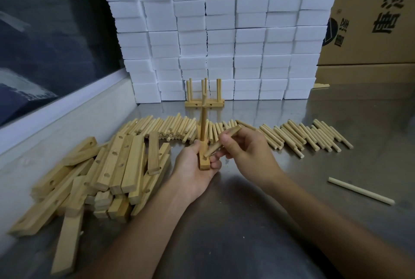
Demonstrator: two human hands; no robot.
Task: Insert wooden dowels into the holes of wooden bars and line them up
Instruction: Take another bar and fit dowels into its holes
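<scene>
A: Since the bar (203, 135) runs straight away from the camera, which end is nearest?

B: The end resting in the left hand (195, 166). Its long axis points toward the foam blocks (220, 32) at the back, and the holed face is turned to the right.

A: And the dowel (221, 141)?

B: It slants, its lower tip at the bar's nearest hole, its upper end up and to the right. The right hand (243, 150) pinches it between thumb and fingers, wrist coming in from the lower right.

A: How does the left hand lie?

B: Palm up, fingers curled round the bar's near end, held just above the tabletop (247, 211).

A: Where is the rest?

B: A heap of bars (101, 171) lies to the left, a row of dowels (292, 137) stretches across behind the hands, and a finished bar (204, 103) with upright dowels stands against the foam. One loose dowel (360, 190) lies apart on the right, near a carton (370, 20).
</scene>
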